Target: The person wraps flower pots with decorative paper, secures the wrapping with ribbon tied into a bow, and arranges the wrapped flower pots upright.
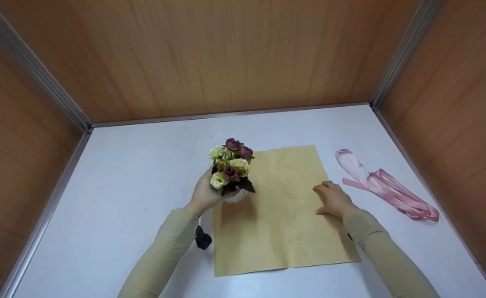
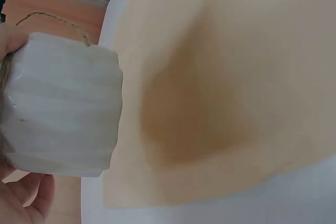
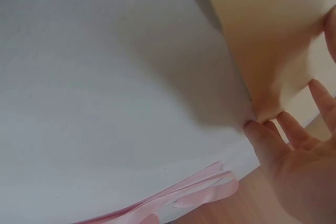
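My left hand (image 1: 206, 193) grips a small potted bunch of artificial flowers (image 1: 231, 167), with cream and dark maroon blooms and green leaves. Its fluted white pot (image 2: 65, 106) is raised over the left part of a sheet of brown kraft paper (image 1: 284, 207), casting a shadow on it. Twine circles the pot near the fingers, and a loose end (image 2: 63, 20) loops out. At the paper's right side, my right hand (image 1: 333, 200) has its fingers spread, their tips touching the paper near its edge; the right wrist view shows the paper bending there.
A loosely folded pink satin ribbon (image 1: 392, 192) lies right of the paper on the white tabletop (image 1: 114, 194). Wood-grain panels (image 1: 234, 58) with grey metal edging stand at the back and both sides. A small black object (image 1: 203, 239) shows beside the left sleeve.
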`<action>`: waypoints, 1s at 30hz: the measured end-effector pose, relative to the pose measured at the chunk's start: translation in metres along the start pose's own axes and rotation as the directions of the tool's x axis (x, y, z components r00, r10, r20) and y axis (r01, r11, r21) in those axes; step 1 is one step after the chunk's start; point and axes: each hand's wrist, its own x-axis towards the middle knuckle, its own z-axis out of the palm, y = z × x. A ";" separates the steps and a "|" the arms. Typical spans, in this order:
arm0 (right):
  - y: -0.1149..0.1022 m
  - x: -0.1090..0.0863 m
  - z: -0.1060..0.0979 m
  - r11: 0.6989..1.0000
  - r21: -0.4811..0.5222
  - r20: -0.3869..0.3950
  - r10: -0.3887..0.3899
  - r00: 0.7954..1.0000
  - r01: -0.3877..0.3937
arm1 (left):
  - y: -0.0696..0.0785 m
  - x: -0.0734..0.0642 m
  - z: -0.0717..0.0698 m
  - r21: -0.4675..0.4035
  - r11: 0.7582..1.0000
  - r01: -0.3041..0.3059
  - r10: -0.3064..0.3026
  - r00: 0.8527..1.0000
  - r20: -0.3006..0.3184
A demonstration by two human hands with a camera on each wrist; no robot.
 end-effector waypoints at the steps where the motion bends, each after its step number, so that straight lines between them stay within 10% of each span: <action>1: 0.000 0.000 0.000 1.000 0.004 0.001 0.002 1.000 -0.002 | 0.001 0.002 0.005 0.009 1.000 0.001 -0.001 1.000 -0.003; 15: -0.002 -0.002 -0.001 1.000 0.003 -0.004 -0.005 1.000 0.005 | 0.008 0.021 0.072 0.032 0.998 0.053 -0.054 0.998 0.038; 30: -0.003 -0.003 0.000 1.000 0.009 -0.031 -0.023 0.999 0.023 | 0.015 0.029 0.104 -0.040 0.996 0.079 -0.075 0.993 0.092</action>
